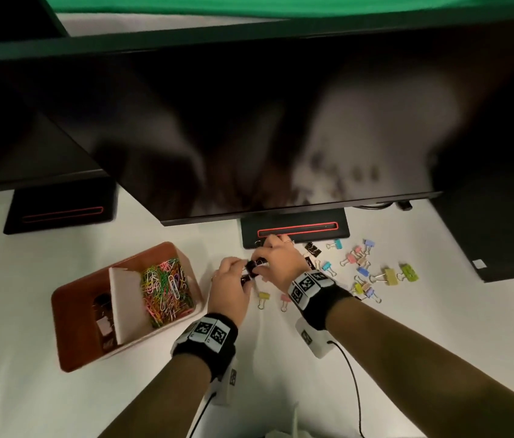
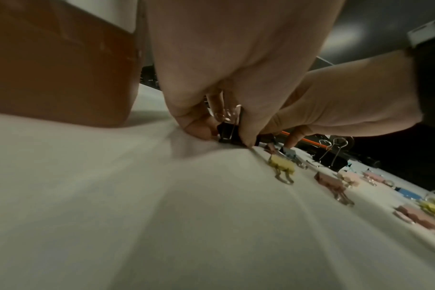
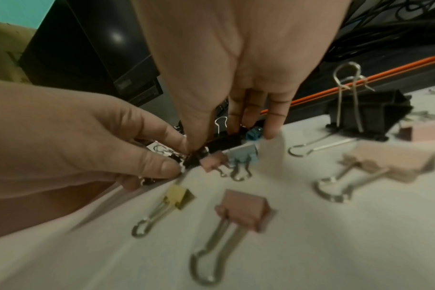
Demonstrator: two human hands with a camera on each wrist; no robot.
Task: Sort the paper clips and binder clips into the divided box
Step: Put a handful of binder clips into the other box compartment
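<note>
Binder clips: small black metal binder clips (image 1: 254,267) sit pinched between both hands, low over the white surface (image 1: 407,343).
Left grip: left hand (image 1: 229,287), fingers curled, clamped on a black clip (image 2: 227,133).
Right grip: right hand (image 1: 281,259), thumb and fingers closed on the black clips from above (image 3: 224,142).
Right of the grip: loose pastel binder clips (image 1: 363,270), pink, blue, yellow and green, plus a larger black binder clip (image 3: 368,113) with its wire handles up.
Just below the grip: a yellow clip (image 1: 263,297) and a pink clip (image 1: 285,300).
Left of the grip: brown rectangular divided box (image 1: 69,298); coloured paper clips (image 1: 165,289) fill its nearer compartment, dark clips its farther one.
</note>
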